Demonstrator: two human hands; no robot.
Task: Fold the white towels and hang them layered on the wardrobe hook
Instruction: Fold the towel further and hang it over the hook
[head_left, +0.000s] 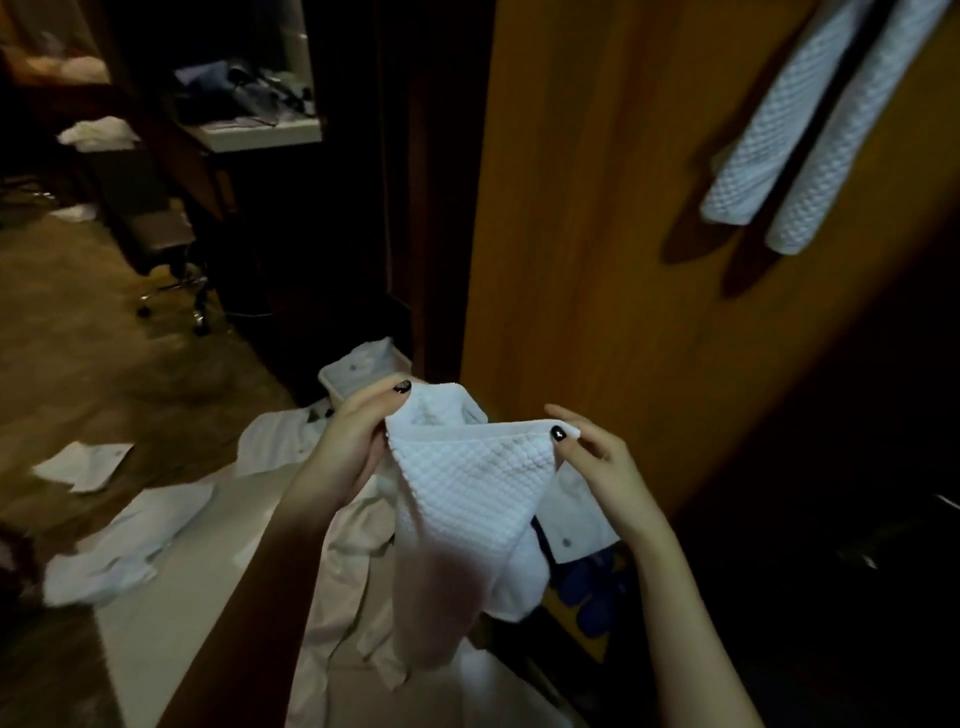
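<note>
I hold a white waffle-textured towel (470, 499) in front of me by its top edge; it hangs down in loose folds. My left hand (353, 441) grips its left corner with thumb and fingers curled round the cloth. My right hand (592, 462) pinches the right corner between thumb and forefinger. Two more white waffle towels (810, 124) hang side by side against the wooden wardrobe door (597, 260) at the upper right; the hook itself is out of view above the frame.
White and pale garments (171, 525) lie spread on the floor under my arms. A white storage bin (358, 371) stands by the wardrobe's edge. A wheeled chair (161, 244) and a cluttered desk (254, 130) stand at the back left. Blue items (592, 592) lie near the door's foot.
</note>
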